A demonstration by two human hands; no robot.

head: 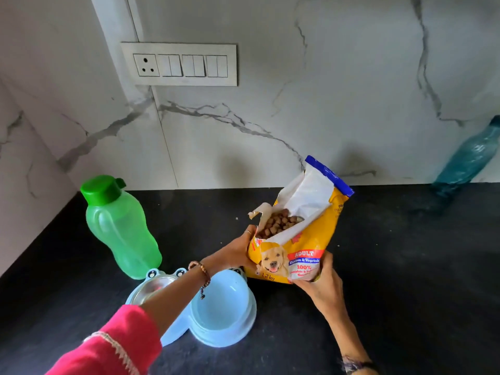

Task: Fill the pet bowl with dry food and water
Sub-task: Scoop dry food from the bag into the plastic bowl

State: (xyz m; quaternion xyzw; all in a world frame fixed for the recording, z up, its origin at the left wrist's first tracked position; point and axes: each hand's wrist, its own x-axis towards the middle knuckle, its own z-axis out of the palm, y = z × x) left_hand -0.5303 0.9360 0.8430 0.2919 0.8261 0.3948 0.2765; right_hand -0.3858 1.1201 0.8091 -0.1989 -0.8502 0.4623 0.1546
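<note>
A yellow dog food bag [303,234] stands open on the black counter, brown kibble [278,223] showing in its torn top. My left hand [238,253] grips the bag's left side near the opening. My right hand [322,285] holds its lower right corner. Just in front of the bag sits a light blue double pet bowl [224,307]; its right cup is empty, and its left cup holds a steel insert [154,288] partly hidden by my left forearm. A green water bottle [121,226] with its cap on stands to the left of the bowl.
A teal bottle [465,161] stands at the far right against the marble wall. A switch panel [181,63] is on the wall above. The black counter [405,266] meets a side wall on the left.
</note>
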